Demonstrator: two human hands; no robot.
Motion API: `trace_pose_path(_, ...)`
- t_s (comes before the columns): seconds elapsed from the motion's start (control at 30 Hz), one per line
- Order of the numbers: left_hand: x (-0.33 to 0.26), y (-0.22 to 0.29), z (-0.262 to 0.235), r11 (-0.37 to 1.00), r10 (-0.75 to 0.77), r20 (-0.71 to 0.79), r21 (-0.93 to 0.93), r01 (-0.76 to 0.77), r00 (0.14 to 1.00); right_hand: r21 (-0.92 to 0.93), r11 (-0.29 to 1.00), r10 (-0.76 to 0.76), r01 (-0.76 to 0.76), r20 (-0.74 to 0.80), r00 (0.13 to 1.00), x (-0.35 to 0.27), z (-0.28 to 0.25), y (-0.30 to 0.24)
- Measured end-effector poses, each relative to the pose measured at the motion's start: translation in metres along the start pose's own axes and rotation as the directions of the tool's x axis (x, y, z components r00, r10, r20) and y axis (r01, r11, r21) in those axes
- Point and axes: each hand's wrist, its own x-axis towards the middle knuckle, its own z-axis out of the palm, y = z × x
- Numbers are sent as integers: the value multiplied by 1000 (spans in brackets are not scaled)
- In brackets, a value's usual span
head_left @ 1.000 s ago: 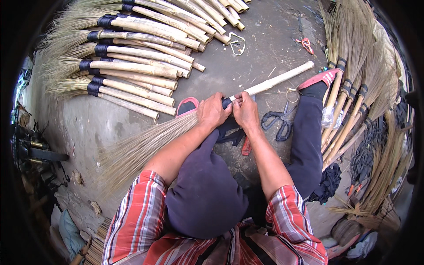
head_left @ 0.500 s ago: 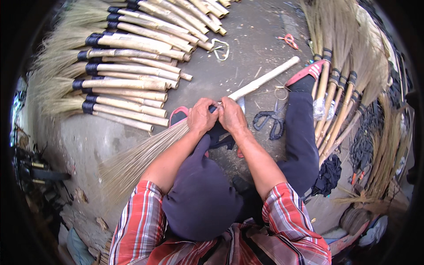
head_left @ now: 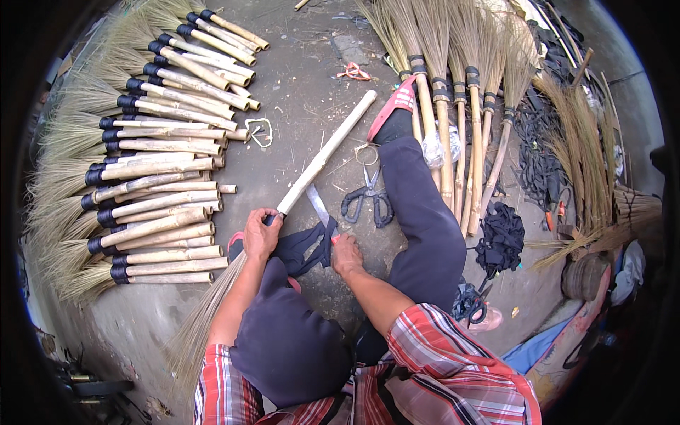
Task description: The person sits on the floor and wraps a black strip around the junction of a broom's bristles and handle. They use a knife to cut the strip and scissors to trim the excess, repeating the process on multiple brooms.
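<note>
My left hand (head_left: 261,235) is wrapped round a grass broom at its dark binding. The broom's pale bamboo handle (head_left: 329,152) slants up and away to the right, and its bristles (head_left: 205,322) run down to the left past my forearm. My right hand (head_left: 347,256) is closed round the reddish handle of a knife. The knife's blade (head_left: 319,205) points away from me, close beside the bamboo handle. Black cloth (head_left: 297,248) lies between my hands, partly under the knife.
Scissors (head_left: 367,201) with black-wrapped handles lie by my right leg (head_left: 426,219). Many finished brooms (head_left: 163,168) line the left; more long-handled brooms (head_left: 443,134) lie at the right. A black cloth heap (head_left: 500,237) and loose grass stalks (head_left: 581,142) are farther right.
My right hand has left the broom's binding and moved right, onto the knife. My left hand keeps its hold on the broom. The view has shifted, showing more of the right side.
</note>
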Motion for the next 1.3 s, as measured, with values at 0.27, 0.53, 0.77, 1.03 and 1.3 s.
trace_pose_path(0.27,-1,0,-1,999,11,3,41,-11,1000,805,547,-8,-228,278,961,-31,-15,-18)
trace_pose_path(0.53,0,-1,-3,999,-33,37,15,32,999,408,793,-417,453,-181,891,-71,-48,-26)
trace_pose_path(0.77,0,-6,0,999,52,-12,-7,-52,999,291,827,-484,481,-66,873,-59,-55,-40)
trace_pose_path(1.03,4,-8,-1,998,55,-6,-7,-55,998,277,840,-477,466,-33,879,-52,-52,-37)
trace_pose_path(1.3,4,-8,-3,1000,29,19,-5,-29,999,234,891,-416,389,76,906,-62,-73,-45)
